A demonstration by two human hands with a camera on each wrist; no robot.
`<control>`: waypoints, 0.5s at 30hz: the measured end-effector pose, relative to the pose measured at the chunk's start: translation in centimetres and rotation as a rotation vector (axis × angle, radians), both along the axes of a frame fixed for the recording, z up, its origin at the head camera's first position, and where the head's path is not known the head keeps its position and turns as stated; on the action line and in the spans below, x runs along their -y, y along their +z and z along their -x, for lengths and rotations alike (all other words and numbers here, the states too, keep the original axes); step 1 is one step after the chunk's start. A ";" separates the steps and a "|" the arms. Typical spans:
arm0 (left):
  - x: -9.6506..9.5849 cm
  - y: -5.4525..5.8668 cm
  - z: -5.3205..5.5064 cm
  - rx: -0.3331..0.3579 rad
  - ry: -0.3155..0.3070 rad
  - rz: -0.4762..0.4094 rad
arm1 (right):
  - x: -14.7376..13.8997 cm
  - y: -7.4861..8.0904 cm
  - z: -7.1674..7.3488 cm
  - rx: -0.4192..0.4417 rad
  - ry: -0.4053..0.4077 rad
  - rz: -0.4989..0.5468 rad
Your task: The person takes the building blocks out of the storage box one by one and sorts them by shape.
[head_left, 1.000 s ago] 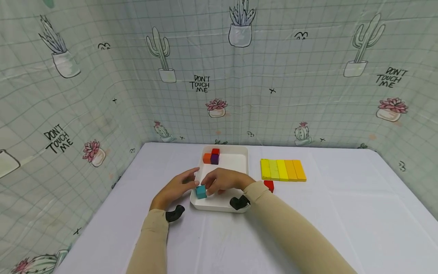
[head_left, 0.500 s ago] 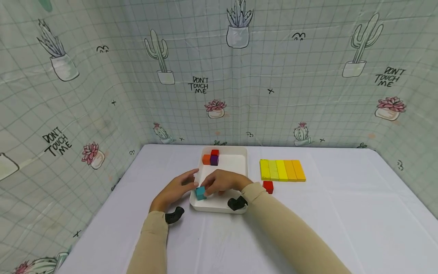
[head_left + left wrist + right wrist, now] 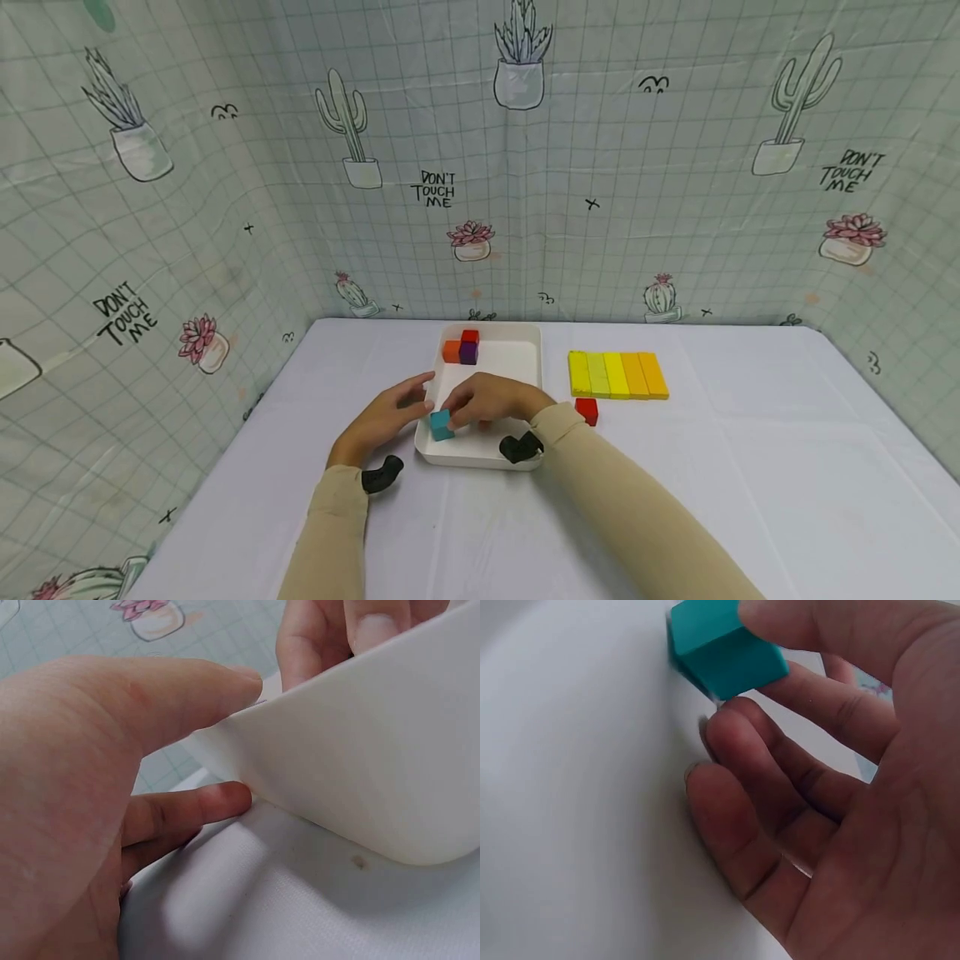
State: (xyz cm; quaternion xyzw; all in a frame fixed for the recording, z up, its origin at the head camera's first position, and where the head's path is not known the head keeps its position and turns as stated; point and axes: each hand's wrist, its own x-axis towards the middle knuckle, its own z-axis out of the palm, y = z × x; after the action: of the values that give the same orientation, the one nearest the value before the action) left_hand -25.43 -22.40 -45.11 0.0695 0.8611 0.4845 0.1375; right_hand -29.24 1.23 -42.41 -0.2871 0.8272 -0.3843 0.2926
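A teal cube [image 3: 441,425] sits in the near left corner of a white tray [image 3: 480,459]. My right hand [image 3: 491,398] pinches this cube between thumb and fingers; in the right wrist view the thumb lies on top of the teal cube [image 3: 727,649], and the other fingers bend close to the tray floor. My left hand [image 3: 382,421] lies along the tray's left side. In the left wrist view, its thumb [image 3: 187,690] reaches to the rim of the tray [image 3: 360,742], and a fingertip [image 3: 229,801] touches the foot of the outer wall.
At the tray's far left are an orange cube [image 3: 452,352], a purple cube [image 3: 468,353] and a red cube [image 3: 470,337], side by side. Right of the tray lie several yellow and orange strips [image 3: 617,375] in a row. Another red cube [image 3: 587,411] stands near my right sleeve [image 3: 622,483].
The head view has tilted slightly. The teal cube turns a little under my right hand and stays in the same corner. My left hand has not visibly moved.
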 end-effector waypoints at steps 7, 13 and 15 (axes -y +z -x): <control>-0.1 0.1 0.0 0.003 0.013 0.015 | -0.5 0.1 0.1 0.018 0.001 0.026; -0.2 -0.1 0.1 -0.004 0.004 0.010 | -0.7 0.1 0.1 0.037 -0.008 0.049; -0.2 0.0 0.1 -0.007 0.002 0.012 | -0.8 0.1 0.0 0.040 -0.007 0.053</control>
State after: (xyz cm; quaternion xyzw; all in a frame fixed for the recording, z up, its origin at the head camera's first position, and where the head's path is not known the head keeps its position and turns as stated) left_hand -25.54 -22.20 -45.10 0.0694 0.8645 0.4792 0.1345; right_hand -29.27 2.02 -42.26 -0.2843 0.8117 -0.4128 0.3000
